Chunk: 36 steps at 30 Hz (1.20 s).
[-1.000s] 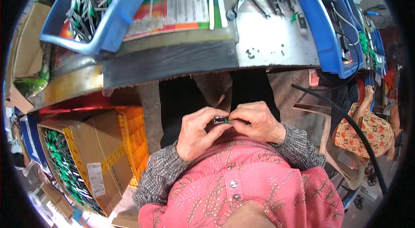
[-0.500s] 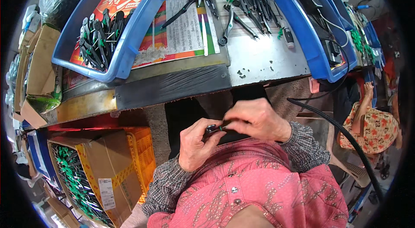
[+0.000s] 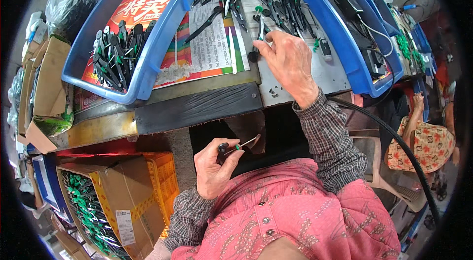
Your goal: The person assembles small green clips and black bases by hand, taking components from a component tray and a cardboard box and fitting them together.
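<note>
My left hand is closed, low in front of my lap. It pinches a slim tool with a round black end, a small green piece and a thin metal shaft pointing right; the palm hides part of it. My right hand is over the metal-topped part of the bench, thumb and forefinger closed on a silver-and-black tool with a round black end. The hand covers much of that tool. Just beyond lies a loose pile of similar black tools, some with green pieces.
A blue tray with upright black tools stands left; another blue tray holding black devices is right. A screwdriver-like tool lies beside it. A carton of green-tipped parts stands below left. A black cable crosses at right, near another person.
My right hand has left my left hand and moved up onto the bench to a tool there. My left hand has shifted slightly left, still holding its tool, whose shaft now shows.
</note>
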### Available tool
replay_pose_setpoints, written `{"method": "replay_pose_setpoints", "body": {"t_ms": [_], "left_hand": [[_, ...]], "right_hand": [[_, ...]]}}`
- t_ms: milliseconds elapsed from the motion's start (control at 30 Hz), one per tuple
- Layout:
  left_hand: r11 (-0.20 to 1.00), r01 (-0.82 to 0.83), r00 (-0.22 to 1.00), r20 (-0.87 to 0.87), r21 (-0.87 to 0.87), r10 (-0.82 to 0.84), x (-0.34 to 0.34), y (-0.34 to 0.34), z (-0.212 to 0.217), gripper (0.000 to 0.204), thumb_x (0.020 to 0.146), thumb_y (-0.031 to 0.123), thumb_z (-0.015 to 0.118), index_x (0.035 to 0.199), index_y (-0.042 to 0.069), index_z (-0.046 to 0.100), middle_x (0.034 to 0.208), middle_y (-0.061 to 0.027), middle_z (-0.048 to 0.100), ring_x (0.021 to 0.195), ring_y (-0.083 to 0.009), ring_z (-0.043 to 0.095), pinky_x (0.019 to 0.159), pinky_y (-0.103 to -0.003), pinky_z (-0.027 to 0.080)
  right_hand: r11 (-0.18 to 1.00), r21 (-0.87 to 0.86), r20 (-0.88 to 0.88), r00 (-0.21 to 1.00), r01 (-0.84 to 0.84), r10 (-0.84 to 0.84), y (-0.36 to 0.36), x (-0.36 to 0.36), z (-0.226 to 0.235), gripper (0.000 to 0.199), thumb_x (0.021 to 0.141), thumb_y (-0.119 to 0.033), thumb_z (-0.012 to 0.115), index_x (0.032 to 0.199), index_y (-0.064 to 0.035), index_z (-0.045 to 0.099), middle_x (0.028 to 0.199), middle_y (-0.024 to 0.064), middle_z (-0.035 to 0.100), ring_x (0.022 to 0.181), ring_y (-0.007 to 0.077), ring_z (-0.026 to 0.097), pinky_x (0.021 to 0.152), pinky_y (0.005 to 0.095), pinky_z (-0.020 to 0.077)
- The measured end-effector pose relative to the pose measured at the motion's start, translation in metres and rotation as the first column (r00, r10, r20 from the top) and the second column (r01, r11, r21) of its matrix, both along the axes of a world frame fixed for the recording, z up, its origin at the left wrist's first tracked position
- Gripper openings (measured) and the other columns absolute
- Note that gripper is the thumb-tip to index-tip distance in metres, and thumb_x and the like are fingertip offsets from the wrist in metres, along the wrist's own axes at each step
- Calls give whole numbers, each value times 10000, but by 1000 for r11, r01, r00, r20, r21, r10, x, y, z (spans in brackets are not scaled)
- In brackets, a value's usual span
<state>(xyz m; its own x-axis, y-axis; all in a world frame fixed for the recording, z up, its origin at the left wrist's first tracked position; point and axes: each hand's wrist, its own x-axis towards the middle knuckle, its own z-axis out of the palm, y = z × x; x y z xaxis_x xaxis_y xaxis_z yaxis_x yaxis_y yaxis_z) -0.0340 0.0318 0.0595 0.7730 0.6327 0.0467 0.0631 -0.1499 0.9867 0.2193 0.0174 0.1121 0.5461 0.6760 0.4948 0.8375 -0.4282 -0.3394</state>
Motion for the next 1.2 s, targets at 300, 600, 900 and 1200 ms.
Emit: {"method": "replay_pose_setpoints", "body": {"t_ms": [300,600,900,1200], "left_hand": [[1000,-9,1000,-9,-2,9,-3,0,-5,140,836,25,659,965,-18,629,742,-7,621,616,-53,530,558,-203,435],[997,-27,1000,6,-70,28,-9,-2,-8,147,842,34,660,976,-16,626,746,-9,623,617,-50,524,555,-201,429],[966,-15,999,42,-258,26,-15,0,0,183,840,20,643,1011,-30,603,836,-83,658,638,-57,538,572,-197,447],[950,8,997,75,-313,16,-19,-15,6,182,853,26,654,1023,-19,606,850,-80,662,636,-53,536,568,-190,445]], "right_hand": [[999,-16,123,991,-51,52,13,16,-9,271,748,-233,687,680,-2,563,658,186,588,640,366,602,580,459,477],[999,-39,-133,990,38,-43,-7,9,7,214,747,-180,640,751,25,579,682,191,609,672,366,609,623,445,470],[959,242,-648,710,-149,274,-50,-34,24,155,805,-55,679,910,48,628,704,68,621,519,85,541,469,233,427],[941,234,-946,167,-246,279,-96,-60,-1,118,817,-13,680,903,35,616,665,28,610,527,88,612,452,188,455]]}}
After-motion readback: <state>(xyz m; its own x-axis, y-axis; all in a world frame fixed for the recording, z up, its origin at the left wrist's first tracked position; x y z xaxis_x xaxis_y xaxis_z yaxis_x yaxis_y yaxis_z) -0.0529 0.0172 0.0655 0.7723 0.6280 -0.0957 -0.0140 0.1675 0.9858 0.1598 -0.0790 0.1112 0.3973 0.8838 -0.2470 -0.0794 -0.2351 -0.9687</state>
